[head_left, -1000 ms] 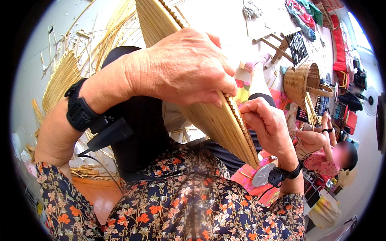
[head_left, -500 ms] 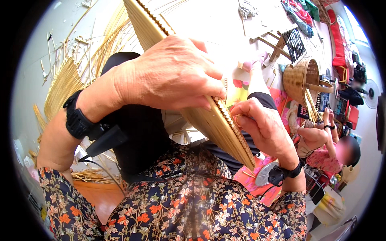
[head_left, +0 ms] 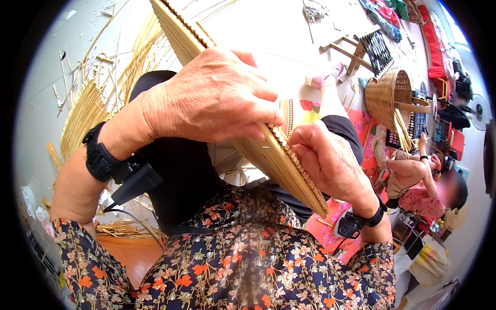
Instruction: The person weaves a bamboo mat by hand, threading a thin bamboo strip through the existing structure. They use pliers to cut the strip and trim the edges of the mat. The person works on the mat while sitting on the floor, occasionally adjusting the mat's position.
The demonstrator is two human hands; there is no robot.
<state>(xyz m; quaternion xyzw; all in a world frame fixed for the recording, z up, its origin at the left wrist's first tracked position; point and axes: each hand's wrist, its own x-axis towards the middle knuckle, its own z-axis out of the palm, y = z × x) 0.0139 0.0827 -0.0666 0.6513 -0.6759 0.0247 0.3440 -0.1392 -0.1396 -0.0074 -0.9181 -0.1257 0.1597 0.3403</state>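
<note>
A long, pale yellow panel of plant strips (head_left: 266,160) slants from the upper middle down to the right over my lap. Along its right edge runs a knobbly braided border. My left hand (head_left: 212,98) grips that edge from above, fingers closed around it, with a watch-like band on the wrist. At the border just below it is my right hand (head_left: 330,160), its thumb and forefinger bent together against the braid. Whatever strip may lie between those fingertips is too hidden to make out.
Another fan-like strip panel (head_left: 82,119) and loose long strips (head_left: 142,51) lie on the floor at left. A wicker basket (head_left: 380,101) with a handle and a folding stool (head_left: 361,54) stand at right. Beyond the basket, a person (head_left: 421,199) in pink sits working.
My right hand has moved slightly up and left, closer against the braided edge. My left hand and the panel have shifted only a little.
</note>
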